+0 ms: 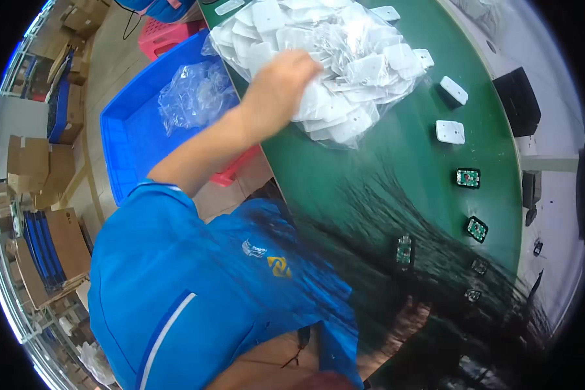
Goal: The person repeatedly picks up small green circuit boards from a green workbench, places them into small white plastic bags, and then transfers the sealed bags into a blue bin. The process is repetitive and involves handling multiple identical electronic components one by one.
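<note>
My left hand (pixel 281 84) is over the near left part of a clear plastic bag heaped with flat white plastic covers (pixel 364 71). Its fingers are bent down toward the covers, blurred, with their tips hidden. Dark hair veils my right hand (pixel 409 318) at the lower right of the green table, and its fingers cannot be made out. Just beyond that hand, partly behind the hair, lies a small green circuit board (pixel 404 250). To the right, two black housings hold circuit boards (pixel 468 177) (pixel 478 229). Farther up lie two single white covers (pixel 450 132) (pixel 454 90).
A blue plastic bin (pixel 120 149) with crumpled clear film (pixel 195 97) stands left of the green table (pixel 344 188). A pink stool (pixel 159 38) is behind it. Small dark parts (pixel 472 295) lie at the lower right. Cardboard boxes (pixel 29 162) and shelves line the far left.
</note>
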Motion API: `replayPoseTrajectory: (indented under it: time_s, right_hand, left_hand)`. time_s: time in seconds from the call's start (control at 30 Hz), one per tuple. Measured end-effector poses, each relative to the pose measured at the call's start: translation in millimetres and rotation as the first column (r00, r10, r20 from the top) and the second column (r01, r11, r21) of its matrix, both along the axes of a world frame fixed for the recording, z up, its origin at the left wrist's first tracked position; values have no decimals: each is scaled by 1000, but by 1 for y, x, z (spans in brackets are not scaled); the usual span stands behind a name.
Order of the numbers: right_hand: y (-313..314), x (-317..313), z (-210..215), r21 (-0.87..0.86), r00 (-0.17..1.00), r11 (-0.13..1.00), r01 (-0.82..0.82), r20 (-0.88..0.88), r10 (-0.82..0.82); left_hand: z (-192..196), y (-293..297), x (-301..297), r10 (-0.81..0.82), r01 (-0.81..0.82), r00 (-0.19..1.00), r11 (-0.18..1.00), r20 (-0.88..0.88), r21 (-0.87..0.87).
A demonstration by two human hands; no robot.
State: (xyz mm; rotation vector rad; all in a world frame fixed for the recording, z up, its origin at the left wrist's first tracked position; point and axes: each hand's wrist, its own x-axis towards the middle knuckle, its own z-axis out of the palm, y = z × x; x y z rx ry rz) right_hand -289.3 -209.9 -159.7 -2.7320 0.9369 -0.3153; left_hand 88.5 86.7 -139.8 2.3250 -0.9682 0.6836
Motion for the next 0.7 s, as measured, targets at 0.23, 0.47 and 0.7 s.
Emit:
replayPoseTrajectory:
  time_s: [0.23,0.47,0.7]
  right_hand:
    - [-29,-7,-16,251,967,947,202,102,-234]
    - [-51,-10,-13,398,925,879,262,157,-346]
    - [3,45,33,679,799,732,-48,466,-380]
  left_hand:
    - [-13,-23,36,144,-195,980,827,137,527]
    - [0,3,34,78,-62,995,968,-56,242]
    - [40,-10,-42,-597,-29,260,781,-759,-624]
